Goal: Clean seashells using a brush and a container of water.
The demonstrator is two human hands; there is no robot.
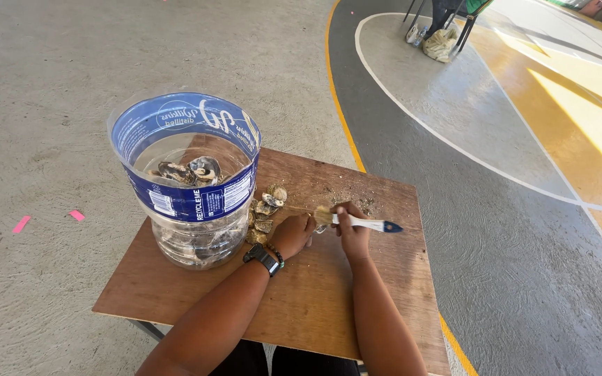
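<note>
A cut-open clear plastic water jug (193, 209) stands upright on the brown wooden board (315, 299), near its left edge and towards the far left corner. Its top has been cut away, so the mouth is wide and round. A dark blue paper label (196, 198) with white lettering wraps the upper part of the jug as a band; a small white panel with black bars sits on the label's front left. Far off on the floor, beyond the board's far right corner, lies a crumpled pale plastic bag (441, 43).
</note>
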